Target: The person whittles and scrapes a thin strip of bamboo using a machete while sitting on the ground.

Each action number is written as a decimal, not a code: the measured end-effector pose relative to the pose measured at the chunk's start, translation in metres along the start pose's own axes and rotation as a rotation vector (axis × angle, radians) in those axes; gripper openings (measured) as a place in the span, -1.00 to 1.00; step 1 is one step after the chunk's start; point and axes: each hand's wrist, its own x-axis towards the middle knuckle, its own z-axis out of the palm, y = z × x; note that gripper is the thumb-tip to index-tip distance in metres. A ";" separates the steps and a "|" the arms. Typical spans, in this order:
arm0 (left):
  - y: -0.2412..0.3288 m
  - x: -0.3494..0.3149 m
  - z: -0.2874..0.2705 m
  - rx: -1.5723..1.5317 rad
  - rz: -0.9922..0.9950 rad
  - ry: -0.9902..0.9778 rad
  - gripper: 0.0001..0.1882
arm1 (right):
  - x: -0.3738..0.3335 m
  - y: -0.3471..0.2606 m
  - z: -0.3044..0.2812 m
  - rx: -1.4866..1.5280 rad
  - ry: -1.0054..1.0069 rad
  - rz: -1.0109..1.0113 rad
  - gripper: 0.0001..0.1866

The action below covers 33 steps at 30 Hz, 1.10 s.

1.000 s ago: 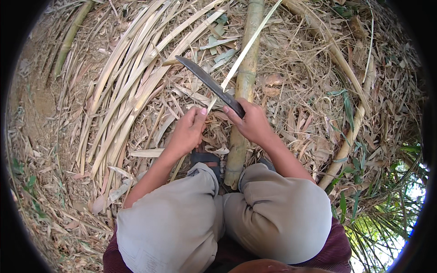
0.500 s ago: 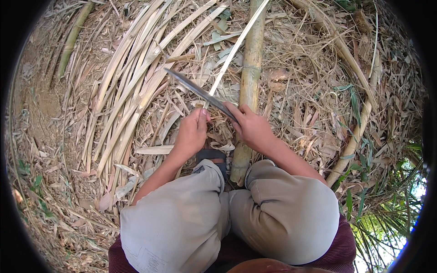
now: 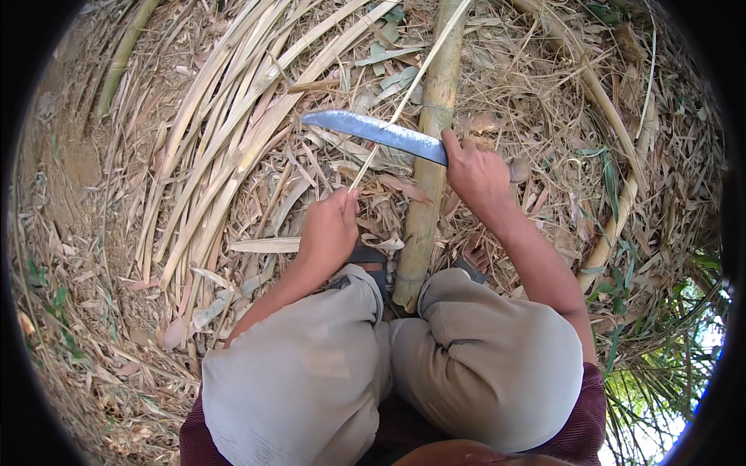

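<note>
My left hand (image 3: 330, 227) is closed on the near end of a thin, pale bamboo strip (image 3: 416, 80), which runs away from me toward the far edge. In my right hand (image 3: 479, 175) is the handle of a machete (image 3: 381, 133); the butt of the handle shows past my fist. Its broad blade points left, flat side up, and crosses the strip ahead of my left hand. Whether the blade touches the strip I cannot tell. Beneath the blade's base lies a bamboo pole (image 3: 427, 210), its near end between my knees.
Many split bamboo strips (image 3: 225, 140) lie in a bundle on the left. A greenish bamboo piece (image 3: 124, 58) is at the far left, and a long curved bamboo stem (image 3: 610, 225) bends along the right. Dry leaves and shavings cover the ground. Green leaves grow at the lower right.
My right hand has moved right and forward with the machete, and its blade has turned from edge-on to flat side up. My left hand stays nearly in place on the strip.
</note>
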 end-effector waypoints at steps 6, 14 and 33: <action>-0.007 -0.006 0.003 -0.003 0.055 0.031 -0.68 | -0.011 -0.030 0.007 -0.048 0.035 -0.278 -0.84; 0.002 -0.003 0.001 0.155 0.103 0.041 -0.78 | 0.002 -0.040 0.007 -0.072 0.082 -0.280 -0.80; -0.013 -0.006 0.007 0.098 0.069 -0.021 -0.78 | 0.007 -0.015 0.008 0.020 -0.188 -0.149 -0.85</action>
